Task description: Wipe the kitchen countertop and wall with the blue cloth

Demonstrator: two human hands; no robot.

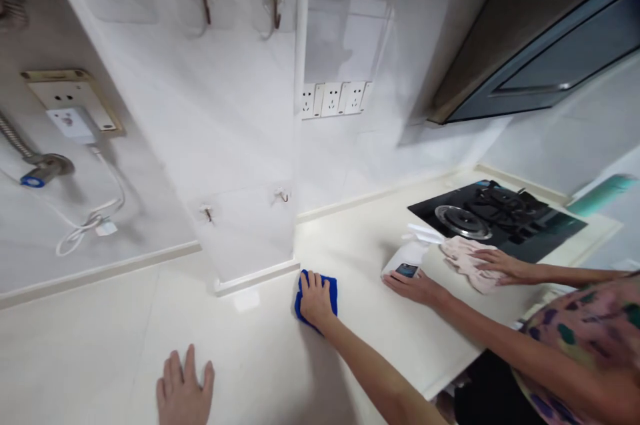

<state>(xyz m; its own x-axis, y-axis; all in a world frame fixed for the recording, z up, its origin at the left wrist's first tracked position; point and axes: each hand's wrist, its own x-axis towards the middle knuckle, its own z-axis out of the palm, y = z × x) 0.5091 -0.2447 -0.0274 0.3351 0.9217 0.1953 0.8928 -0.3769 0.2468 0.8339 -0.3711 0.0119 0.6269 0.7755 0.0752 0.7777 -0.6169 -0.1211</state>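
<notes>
Here, a cream, smooth-surfaced countertop (250, 345) is shown at the foot of a glossy white projecting wall (245, 131), by which all positions are given. A square-looking, deep-blue fabric cloth (333, 288) is laid on the countertop just beside the wall's lower right corner. It is covered in part by the right hand (315, 298), set palm down; the fingers are extended and slightly parted across it, with the fingertips placed near its upper edge, and blue fabric is left exposed on both sides of them. Whether any of it is pinched by the thumb cannot be told. The left hand (185, 388) is placed palm down over the countertop, in front of the wall and to its left, well apart from the cloth; its fingers are a little spread, and the thumb is held away from them.

To the right of the wall, a white plastic spray bottle (413, 253) with a dark label is seen tilted, with a co-worker's left hand (415, 287) at its base. Farther right of the wall, a crumpled pale-pink cloth (463, 253) is covered in part by the co-worker's right hand (500, 266), near a black glass gas hob (500, 231).
</notes>
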